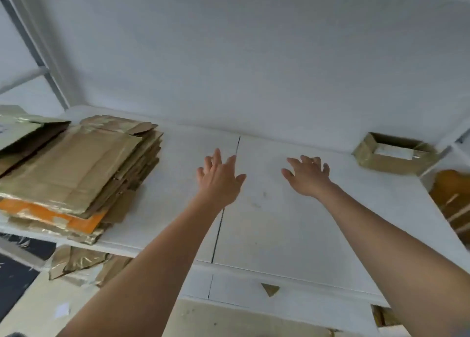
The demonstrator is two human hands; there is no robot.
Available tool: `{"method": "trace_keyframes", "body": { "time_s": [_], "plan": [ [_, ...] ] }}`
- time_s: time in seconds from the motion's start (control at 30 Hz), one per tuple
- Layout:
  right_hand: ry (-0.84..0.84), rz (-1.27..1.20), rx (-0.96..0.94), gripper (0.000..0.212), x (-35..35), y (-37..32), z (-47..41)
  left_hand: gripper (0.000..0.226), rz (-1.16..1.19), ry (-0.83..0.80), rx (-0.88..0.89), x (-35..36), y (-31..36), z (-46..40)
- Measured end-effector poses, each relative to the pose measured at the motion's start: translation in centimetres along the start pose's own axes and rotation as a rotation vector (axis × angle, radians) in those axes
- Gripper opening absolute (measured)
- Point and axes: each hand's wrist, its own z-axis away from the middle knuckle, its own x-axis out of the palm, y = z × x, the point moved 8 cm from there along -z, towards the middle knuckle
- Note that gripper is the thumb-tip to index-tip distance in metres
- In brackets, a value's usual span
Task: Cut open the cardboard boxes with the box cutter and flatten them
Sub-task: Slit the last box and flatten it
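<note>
two bare hands out over the white table (292, 222), palms down, holding nothing. left hand (218, 177) sits right over the dark seam (217, 235) in the tabletop, fingers spread and straight. right hand (309, 175) is just beside it, fingers splayed too, tips a little bent toward the surface; can't tell if either hand touches the table.

far right, at the back corner against the wall (229, 57), there's one box (394, 155) not yet flattened: small, brown, shallow, top open, shiny tape on its sides, something pale inside. well apart from both hands.

over on the left, a thick stack (81, 171) of flattened cardboard, creased and taped, glossy in spots, with an orange sheet (50, 216) poking out near the bottom. more flat pieces lean at the far left edge.

small triangular cardboard scrap (270, 289) on the table's front face. crumpled cardboard on the floor (84, 268) below the stack. more brown cardboard at the right edge (452, 202), off the table. no cutter seen.
</note>
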Motion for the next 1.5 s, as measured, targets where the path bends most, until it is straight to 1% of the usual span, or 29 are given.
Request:
{"method": "trace_keyframes", "body": {
  "time_s": [0.1, 0.17, 0.33, 0.47, 0.6, 0.67, 0.7, 0.73, 0.77, 0.8, 0.83, 0.87, 0.93, 1.03, 1.1, 1.13, 1.17, 1.23, 1.3, 1.33, 1.4, 1.43, 1.47, 1.5],
  "plan": [
    [0.033, 0.011, 0.119, 0.057, 1.8, 7.5, -2.1, 0.055, -0.001, -0.01, 0.082, 4.7, 5.3, -2.6],
    [0.112, 0.006, 0.188, 0.058, 2.9, 12.2, -4.1, 0.056, -0.022, 0.012, 0.12, 8.1, 7.7, -4.8],
    [0.285, -0.012, 0.313, 0.065, 5.4, 23.1, -8.5, 0.055, -0.015, 0.054, 0.147, 16.5, 11.4, -9.1],
    [0.483, -0.041, 0.315, 0.076, 4.0, 28.7, -12.5, 0.053, -0.02, 0.101, 0.14, 20.6, 13.4, -12.3],
    [0.592, -0.1, 0.331, 0.087, 2.7, 32.1, -16.6, 0.054, -0.032, 0.161, 0.137, 22.1, 14.6, -14.7],
    [0.573, -0.202, 0.349, 0.09, 2.5, 33.3, -18.3, 0.054, -0.042, 0.176, 0.143, 22.2, 15.1, -15.3],
    [0.568, -0.238, 0.365, 0.089, 2.4, 33.5, -18.9, 0.054, -0.048, 0.179, 0.143, 22.3, 15.1, -15.4],
    [0.584, -0.245, 0.381, 0.083, 2.2, 33.4, -19.0, 0.055, -0.052, 0.175, 0.139, 22.3, 15.1, -15.4],
    [0.628, -0.212, 0.39, 0.07, 1.9, 32.9, -18.9, 0.055, -0.054, 0.167, 0.133, 22.2, 14.9, -15.3],
    [0.678, -0.14, 0.392, 0.051, 1.4, 32.2, -18.5, 0.055, -0.057, 0.157, 0.125, 22.2, 14.7, -15.1],
    [0.693, -0.057, 0.392, 0.034, 1.1, 31.2, -18.0, 0.054, -0.061, 0.147, 0.117, 22.1, 14.4, -14.9],
    [0.678, 0.014, 0.378, 0.026, 1.0, 30.1, -17.6, 0.054, -0.065, 0.14, 0.112, 21.8, 14.1, -14.6],
    [0.652, 0.079, 0.273, 0.023, 0.8, 26.9, -16.1, 0.054, -0.057, 0.134, 0.106, 21.1, 13.2, -13.6],
    [0.726, -0.014, 0.001, 0.017, 0.2, 20.7, -11.6, 0.055, 0.024, 0.109, 0.066, 19.8, 11.3, -11.4],
    [0.822, -0.156, -0.195, 0.016, -0.3, 16.5, -7.7, 0.056, 0.114, 0.085, -0.002, 18.8, 9.3, -9.7],
    [0.848, -0.276, -0.272, 0.014, -0.6, 14.7, -5.7, 0.056, 0.165, 0.075, -0.041, 18.0, 8.2, -8.6],
    [0.846, -0.42, -0.333, 0.015, -1.0, 13.2, -4.0, 0.056, 0.215, 0.073, -0.078, 17.1, 7.1, -7.5],
    [0.781, -0.767, -0.407, 0.015, -1.5, 11.1, -0.9, 0.054, 0.3, 0.097, -0.131, 14.9, 5.1, -5.1],
    [0.64, -1.175, -0.359, 0.008, -0.4, 10.2, 1.2, 0.051, 0.371, 0.171, -0.129, 12.1, 3.7, -2.5],
    [0.551, -1.381, -0.312, 0.009, 0.8, 9.7, 2.2, 0.05, 0.411, 0.225, -0.113, 10.5, 3.3, -1.4],
    [0.383, -1.726, -0.161, 0.012, 3.9, 8.8, 3.9, 0.046, 0.475, 0.288, -0.085, 7.9, 3.0, 0.5],
    [0.335, -1.839, -0.061, 0.01, 5.7, 8.7, 4.8, 0.045, 0.475, 0.272, -0.079, 7.3, 3.1, 1.2],
    [0.314, -1.9, 0.028, 0.007, 7.3, 8.8, 6.0, 0.045, 0.459, 0.224, -0.078, 7.2, 3.5, 1.9],
    [0.308, -1.897, 0.102, 0.01, 8.7, 9.0, 7.2, 0.045, 0.434, 0.159, -0.078, 7.4, 3.9, 2.6]
  ]
}}
